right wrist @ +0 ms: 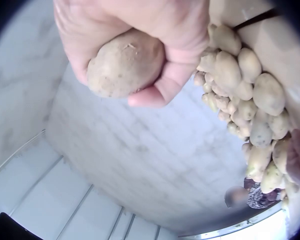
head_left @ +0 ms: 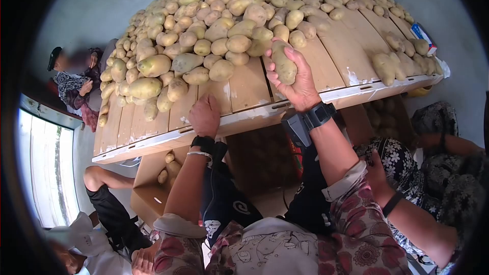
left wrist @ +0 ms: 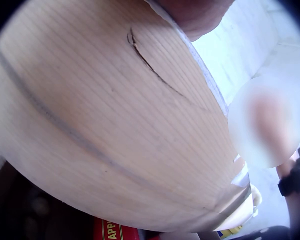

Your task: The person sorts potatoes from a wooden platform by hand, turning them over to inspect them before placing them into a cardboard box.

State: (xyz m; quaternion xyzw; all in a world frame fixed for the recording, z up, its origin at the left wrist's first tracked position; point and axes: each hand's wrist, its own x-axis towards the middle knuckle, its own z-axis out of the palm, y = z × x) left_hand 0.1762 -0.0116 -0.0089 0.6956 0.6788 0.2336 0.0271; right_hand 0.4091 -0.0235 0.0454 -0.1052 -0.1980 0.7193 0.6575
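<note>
My right hand grips a large tan potato, held up over the front of the plank table. The right wrist view shows fingers and thumb wrapped around this potato, its rounded end bare. Lower and to the left, my left hand rests on the planks near the front edge, fingers loosely bent under and partly hidden. Only a blurred part of that left hand enters the left wrist view, above the wood grain. A broad heap of potatoes lies just beyond both hands.
More potatoes lie at the table's right end beside a blue-and-white box. Below the edge, a cardboard box holds a few potatoes. People sit at the far left, lower left and right.
</note>
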